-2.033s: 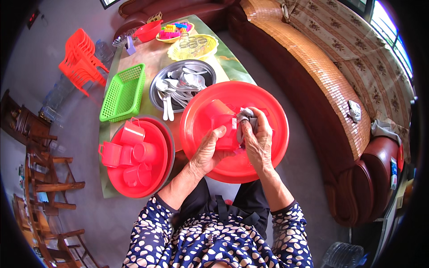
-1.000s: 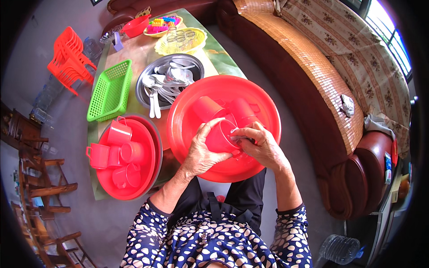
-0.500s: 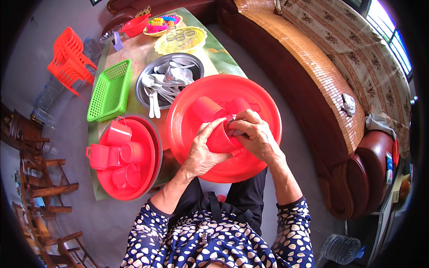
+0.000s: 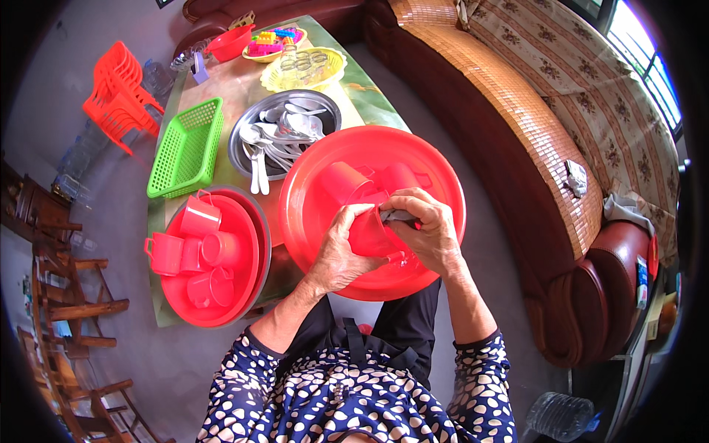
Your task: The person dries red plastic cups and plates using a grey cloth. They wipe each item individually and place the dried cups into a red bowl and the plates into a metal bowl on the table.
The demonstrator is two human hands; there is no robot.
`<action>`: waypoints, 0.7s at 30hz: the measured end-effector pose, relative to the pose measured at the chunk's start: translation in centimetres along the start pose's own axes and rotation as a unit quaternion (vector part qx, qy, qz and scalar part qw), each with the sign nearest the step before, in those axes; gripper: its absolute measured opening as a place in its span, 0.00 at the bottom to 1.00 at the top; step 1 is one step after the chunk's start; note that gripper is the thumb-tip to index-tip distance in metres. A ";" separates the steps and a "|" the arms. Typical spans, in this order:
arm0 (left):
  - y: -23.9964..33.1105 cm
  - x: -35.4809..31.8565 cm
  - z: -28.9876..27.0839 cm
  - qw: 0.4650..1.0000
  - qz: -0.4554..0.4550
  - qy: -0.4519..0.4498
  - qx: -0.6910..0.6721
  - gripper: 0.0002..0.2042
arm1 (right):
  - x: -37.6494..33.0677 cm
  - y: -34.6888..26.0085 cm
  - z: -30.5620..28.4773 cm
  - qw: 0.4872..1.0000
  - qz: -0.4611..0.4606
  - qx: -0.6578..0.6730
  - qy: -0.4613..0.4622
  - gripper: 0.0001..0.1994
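My left hand [image 4: 334,257] is closed around the side of a red plastic mug [image 4: 368,235], tilted over a large red basin [image 4: 300,184]. At the mug's rim, my right hand [image 4: 432,230] pinches a small grey, cloth-like piece [image 4: 399,216] with the fingers bent inward. Its exact kind is partly covered by the fingers. Two more red mugs, one on the left [image 4: 343,181] and one on the right [image 4: 399,177], lie in the basin beyond my hands. Water glistens near the mug's handle.
To the left, a smaller red basin [image 4: 247,292] holds several red mugs. A metal bowl [image 4: 235,151] of spoons, a green basket [image 4: 185,151] and a yellow basket [image 4: 336,66] of glasses stand on the table [image 4: 369,92]. A brown sofa [image 4: 480,155] lines the right.
My right hand has shifted slightly down and right, and more of the grey piece shows at the mug's rim. My left hand still grips the mug.
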State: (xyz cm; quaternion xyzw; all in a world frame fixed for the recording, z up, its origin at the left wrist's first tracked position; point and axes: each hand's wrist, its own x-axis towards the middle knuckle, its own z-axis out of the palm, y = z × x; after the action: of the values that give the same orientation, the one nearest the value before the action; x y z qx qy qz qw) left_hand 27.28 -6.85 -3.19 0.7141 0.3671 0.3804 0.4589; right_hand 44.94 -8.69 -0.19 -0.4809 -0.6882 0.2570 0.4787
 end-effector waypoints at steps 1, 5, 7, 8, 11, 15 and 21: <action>0.0 0.0 0.0 1.000 0.002 0.005 0.003 0.38 | -0.1 0.3 0.0 0.999 0.003 -0.034 -0.004 0.12; 0.4 -0.2 -0.3 0.996 0.032 0.026 0.076 0.38 | -0.4 0.5 -0.9 0.991 0.040 -0.090 -0.091 0.11; 0.4 -0.2 -0.4 0.995 0.021 0.031 0.092 0.38 | -0.4 -0.1 -1.7 0.986 0.084 -0.043 -0.139 0.11; 0.3 -0.2 -0.3 0.995 0.020 0.045 0.090 0.38 | -0.7 0.0 -1.9 0.988 0.103 0.036 -0.111 0.11; -0.2 -0.2 -0.1 0.991 0.018 0.083 0.102 0.39 | -1.0 -1.2 -2.2 0.981 0.158 0.115 -0.020 0.12; -1.5 -0.5 0.2 0.978 0.051 0.099 0.179 0.39 | -1.3 -2.4 -0.7 0.998 -0.048 -0.002 0.033 0.14; -1.0 -0.5 0.6 0.951 0.125 0.135 0.250 0.35 | -1.3 -2.2 2.4 0.970 -0.169 -0.167 0.043 0.17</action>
State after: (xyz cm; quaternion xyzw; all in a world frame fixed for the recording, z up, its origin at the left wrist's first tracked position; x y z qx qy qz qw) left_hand 27.40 -7.19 -4.43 0.7881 0.4165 0.4237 0.1610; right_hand 41.91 -10.47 0.11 -0.4410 -0.7717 0.0331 0.4570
